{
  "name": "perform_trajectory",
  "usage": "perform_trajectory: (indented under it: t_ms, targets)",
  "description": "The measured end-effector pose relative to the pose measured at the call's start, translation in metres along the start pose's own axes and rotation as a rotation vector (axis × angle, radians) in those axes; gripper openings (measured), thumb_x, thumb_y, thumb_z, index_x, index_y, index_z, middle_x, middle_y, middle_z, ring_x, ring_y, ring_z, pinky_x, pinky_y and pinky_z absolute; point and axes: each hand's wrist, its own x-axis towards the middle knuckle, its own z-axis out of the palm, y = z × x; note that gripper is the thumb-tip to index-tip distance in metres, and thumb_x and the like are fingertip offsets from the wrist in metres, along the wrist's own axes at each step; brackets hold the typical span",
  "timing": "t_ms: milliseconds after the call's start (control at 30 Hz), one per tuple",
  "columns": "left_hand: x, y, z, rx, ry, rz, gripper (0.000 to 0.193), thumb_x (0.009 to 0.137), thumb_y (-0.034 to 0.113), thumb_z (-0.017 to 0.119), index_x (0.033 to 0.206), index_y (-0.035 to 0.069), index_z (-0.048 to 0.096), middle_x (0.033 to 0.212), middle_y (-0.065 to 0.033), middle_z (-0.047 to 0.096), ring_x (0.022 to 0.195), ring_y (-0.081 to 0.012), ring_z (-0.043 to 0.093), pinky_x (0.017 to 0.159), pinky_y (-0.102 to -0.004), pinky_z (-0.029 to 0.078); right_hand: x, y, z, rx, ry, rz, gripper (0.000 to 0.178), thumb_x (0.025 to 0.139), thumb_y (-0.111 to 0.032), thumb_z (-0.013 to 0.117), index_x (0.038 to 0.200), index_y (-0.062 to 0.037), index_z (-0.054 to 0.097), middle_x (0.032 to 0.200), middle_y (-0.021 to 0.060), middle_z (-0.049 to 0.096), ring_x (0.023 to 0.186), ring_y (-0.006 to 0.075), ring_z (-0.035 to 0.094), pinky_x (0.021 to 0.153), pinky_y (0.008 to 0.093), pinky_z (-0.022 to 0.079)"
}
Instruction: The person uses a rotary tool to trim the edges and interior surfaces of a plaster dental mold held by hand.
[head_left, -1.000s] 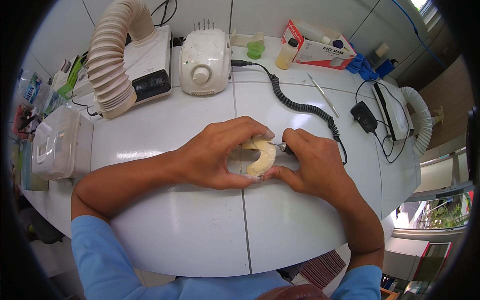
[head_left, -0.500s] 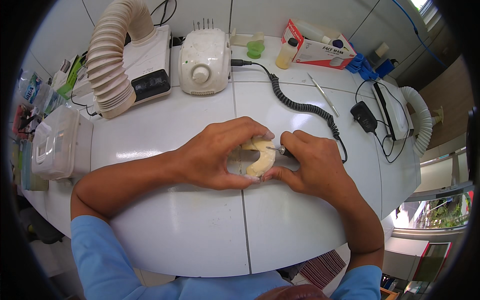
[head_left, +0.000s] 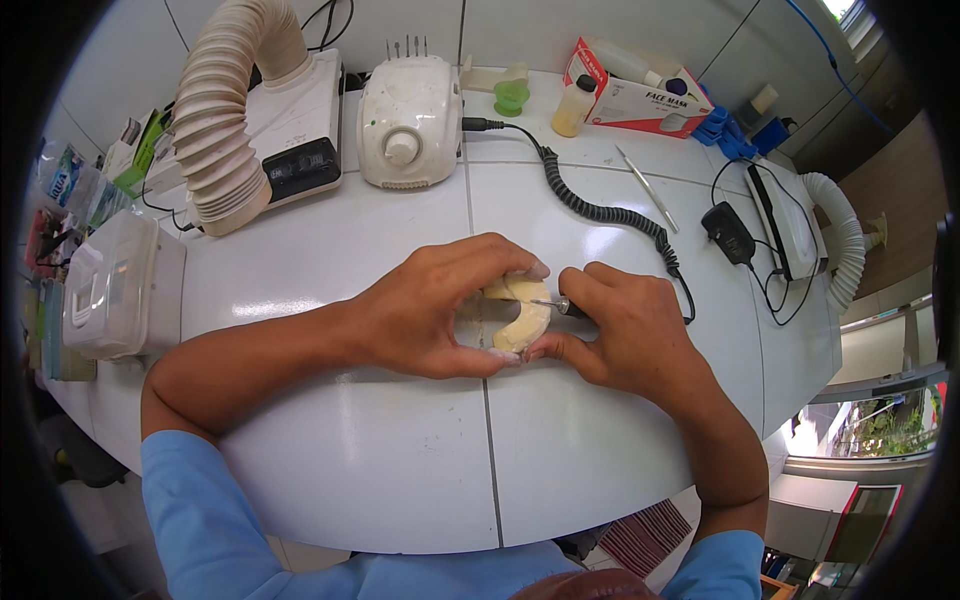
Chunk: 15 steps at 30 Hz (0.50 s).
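Observation:
My left hand (head_left: 440, 308) grips a pale yellow, horseshoe-shaped dental model (head_left: 522, 326) between its thumb and fingers, one at each end of the curve. In my right hand (head_left: 630, 318) is a rotary handpiece (head_left: 571, 308), mostly hidden by the fingers. Its thin metal bur touches or nearly touches the inner edge of the model, and my right thumb rests against the model's near side. A coiled black cord (head_left: 600, 212) runs from the white control unit (head_left: 408, 125) toward my right hand.
A ribbed hose (head_left: 222, 130) arches over a white box at the back left. A clear-lidded container (head_left: 125, 285) stands left. Behind are a yellow bottle (head_left: 573, 107) and a mask box (head_left: 645, 103). A slim pen-like tool (head_left: 647, 188) and a black adapter (head_left: 728, 234) lie right.
The handpiece tip has shifted slightly toward me and inward along the model, my right fingers moving with it. My left hand and the model stay in place.

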Motion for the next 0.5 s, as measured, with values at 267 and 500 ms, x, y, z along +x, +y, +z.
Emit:
perform_trajectory:
  t_ms: [267,500]
  targets:
    - [0.0,-0.001,-0.0002,-0.003,0.001,-0.001,0.078,0.078,0.021,0.098,0.146,0.0,0.066,0.136,-0.0191,0.072,0.123,-0.0352,0.075,0.106,-0.0423,0.063,-0.0002,0.0027,0.0017,-0.002,0.0,0.005,0.064,0.084,-0.066,0.092,0.106,-0.009,0.071,0.083,0.0083,0.07,0.065,0.0293,0.071,0.057,0.0431,0.052]
    - [0.0006,0.0,-0.0005,0.008,0.008,-0.007,0.077,0.078,0.021,0.098,0.145,0.001,0.066,0.137,-0.0187,0.072,0.124,-0.0354,0.075,0.106,-0.0428,0.062,-0.0001,0.0014,0.001,-0.005,0.035,0.024,0.064,0.084,-0.067,0.092,0.102,-0.0092,0.071,0.082,0.0077,0.071,0.065,0.0295,0.071,0.057,0.0434,0.053]
